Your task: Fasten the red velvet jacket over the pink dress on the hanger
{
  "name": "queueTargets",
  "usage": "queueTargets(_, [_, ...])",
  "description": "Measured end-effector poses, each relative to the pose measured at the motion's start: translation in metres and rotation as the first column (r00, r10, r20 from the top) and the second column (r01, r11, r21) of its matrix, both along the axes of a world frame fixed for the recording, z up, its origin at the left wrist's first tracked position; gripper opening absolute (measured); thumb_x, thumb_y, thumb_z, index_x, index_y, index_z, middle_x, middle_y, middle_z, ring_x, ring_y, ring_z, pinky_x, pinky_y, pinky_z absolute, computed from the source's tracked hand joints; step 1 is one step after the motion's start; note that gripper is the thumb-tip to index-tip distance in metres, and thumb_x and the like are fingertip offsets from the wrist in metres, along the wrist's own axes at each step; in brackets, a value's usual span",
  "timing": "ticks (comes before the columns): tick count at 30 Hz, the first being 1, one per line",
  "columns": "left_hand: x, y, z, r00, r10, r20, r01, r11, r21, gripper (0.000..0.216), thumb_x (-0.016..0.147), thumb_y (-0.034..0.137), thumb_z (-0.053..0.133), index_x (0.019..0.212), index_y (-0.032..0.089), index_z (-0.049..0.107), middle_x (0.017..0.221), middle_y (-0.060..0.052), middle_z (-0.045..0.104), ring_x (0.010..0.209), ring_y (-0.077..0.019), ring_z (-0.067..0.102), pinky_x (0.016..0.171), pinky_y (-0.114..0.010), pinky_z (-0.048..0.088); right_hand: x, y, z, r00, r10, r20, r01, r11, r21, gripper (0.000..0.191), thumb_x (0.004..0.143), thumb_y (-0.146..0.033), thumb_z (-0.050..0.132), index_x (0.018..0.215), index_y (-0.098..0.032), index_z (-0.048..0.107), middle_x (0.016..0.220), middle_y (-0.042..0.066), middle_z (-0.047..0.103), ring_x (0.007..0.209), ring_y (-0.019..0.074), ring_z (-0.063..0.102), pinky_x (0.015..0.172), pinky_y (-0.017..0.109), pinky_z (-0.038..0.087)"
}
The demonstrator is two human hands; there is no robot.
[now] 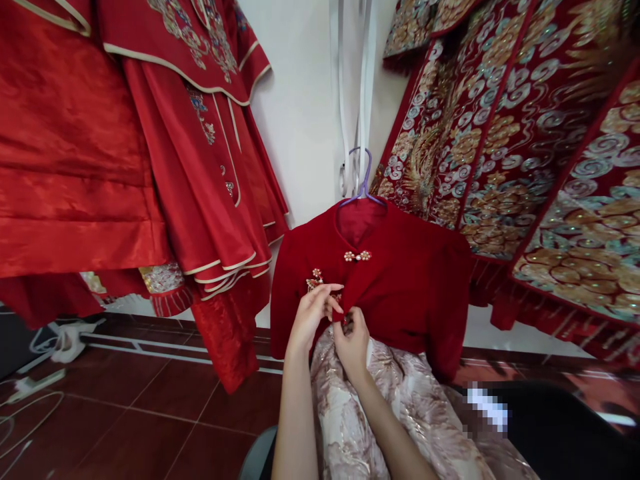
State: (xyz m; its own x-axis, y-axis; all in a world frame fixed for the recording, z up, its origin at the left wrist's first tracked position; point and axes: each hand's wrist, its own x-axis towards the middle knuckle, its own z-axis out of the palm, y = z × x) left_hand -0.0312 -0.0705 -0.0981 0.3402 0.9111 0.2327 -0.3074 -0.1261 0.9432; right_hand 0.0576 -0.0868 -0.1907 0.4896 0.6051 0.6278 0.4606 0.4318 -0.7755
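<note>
A dark red velvet jacket (400, 287) hangs upright in front of me on a purple hanger (364, 190). A pearl-and-gold clasp (358, 256) joins its front below the neckline. My left hand (316, 312) is at the lower front opening, its index finger stretched out and its other fingers curled against the jacket's edge. Just to the right and lower, my right hand (353, 337) pinches the front edge near the hem; the small part between its fingertips is mostly hidden. A beaded brooch-like ornament (316, 279) shows above my left hand. A pale, shiny patterned skirt (400, 387) spreads below the jacket.
Red garments with pale piping (200, 167) hang at the left. Heavily embroidered red garments (500, 153) hang at the right. White straps (366, 80) run down the wall above the hanger. White cables (35, 427) and a white shoe (70, 343) lie at the lower left.
</note>
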Motion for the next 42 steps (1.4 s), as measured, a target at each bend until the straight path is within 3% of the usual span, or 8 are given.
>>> queueTargets(3, [0.014,-0.001,-0.001,0.977,0.055,-0.206,-0.041,0.997,0.069,0.033,0.082,0.04,0.058,0.099,0.015,0.072,0.038,0.005,0.046,0.036,-0.0086,0.037,0.044,-0.022,0.028,0.001,0.001,-0.003,1.0,0.006,0.027,-0.006,1.0,0.001,0.014,0.075,-0.017,0.051,0.089,-0.02,0.052,0.082,0.001,0.054,0.077,0.0176,0.052,0.07,0.029,0.043])
queueTargets(5, [0.025,0.002,0.002,0.946,0.171,-0.276,-0.112,0.969,0.218,0.026,0.082,0.036,0.059,0.095,0.019,0.073,0.041,0.005,0.047,0.039,-0.0095,0.039,0.049,-0.023,0.031,0.001,0.001,-0.003,1.0,0.0,0.022,0.0,1.0,-0.014,0.014,0.074,-0.017,0.052,0.087,-0.02,0.05,0.08,0.001,0.053,0.074,0.0172,0.051,0.067,0.028,0.042])
queueTargets(10, [0.042,0.02,0.026,0.895,0.434,-0.105,-0.297,0.753,0.587,0.018,0.077,0.026,0.067,0.093,0.025,0.073,0.086,-0.005,0.061,0.078,-0.0183,0.053,0.077,-0.028,0.04,0.001,-0.001,0.002,1.0,0.013,-0.01,-0.013,1.0,-0.028,0.007,0.079,-0.021,0.053,0.085,-0.02,0.05,0.076,-0.001,0.052,0.068,0.0151,0.049,0.064,0.026,0.041])
queueTargets(15, [0.042,0.038,0.052,0.9,0.387,-0.2,-0.133,0.682,0.719,0.02,0.084,0.028,0.06,0.101,0.023,0.069,0.102,-0.008,0.056,0.097,-0.0239,0.051,0.091,-0.033,0.038,0.001,-0.002,0.005,0.999,0.039,-0.035,-0.039,0.999,-0.015,0.017,0.077,-0.015,0.051,0.092,-0.02,0.056,0.085,0.002,0.057,0.075,0.0156,0.053,0.067,0.026,0.044])
queueTargets(21, [0.039,0.051,0.065,0.802,0.473,-0.366,0.042,0.566,0.824,0.02,0.088,0.034,0.055,0.1,0.023,0.065,0.102,-0.008,0.051,0.1,-0.0242,0.045,0.086,-0.034,0.041,0.001,-0.002,0.006,0.998,0.041,-0.038,-0.041,0.999,-0.008,0.016,0.077,-0.015,0.051,0.091,-0.019,0.057,0.084,0.002,0.057,0.074,0.0152,0.052,0.069,0.027,0.043])
queueTargets(26, [0.038,0.059,0.076,0.608,0.652,-0.453,0.261,0.374,0.89,0.022,0.092,0.032,0.045,0.102,0.02,0.062,0.111,-0.009,0.05,0.097,-0.022,0.044,0.087,-0.036,0.041,0.001,-0.003,0.006,0.997,0.056,-0.053,-0.058,0.998,-0.033,0.017,0.077,-0.015,0.052,0.092,-0.019,0.057,0.086,0.001,0.057,0.075,0.0151,0.053,0.068,0.026,0.043])
queueTargets(33, [0.043,0.075,0.09,0.533,0.749,-0.393,0.45,0.142,0.882,0.02,0.093,0.029,0.042,0.097,0.018,0.059,0.111,-0.008,0.057,0.098,-0.0219,0.046,0.09,-0.039,0.034,0.002,-0.002,0.006,0.996,0.048,-0.072,-0.052,0.997,-0.059,0.02,0.075,-0.013,0.051,0.093,-0.019,0.056,0.086,0.001,0.057,0.073,0.0149,0.053,0.066,0.026,0.043])
queueTargets(42, [0.049,0.09,0.088,0.447,0.829,-0.338,0.53,0.059,0.846,0.024,0.092,0.021,0.038,0.1,0.017,0.06,0.092,-0.008,0.064,0.091,-0.0222,0.048,0.098,-0.042,0.028,0.001,-0.002,0.005,0.995,0.048,-0.092,-0.055,0.995,-0.078,0.017,0.076,-0.017,0.052,0.092,-0.019,0.054,0.085,0.002,0.057,0.072,0.015,0.053,0.062,0.025,0.043])
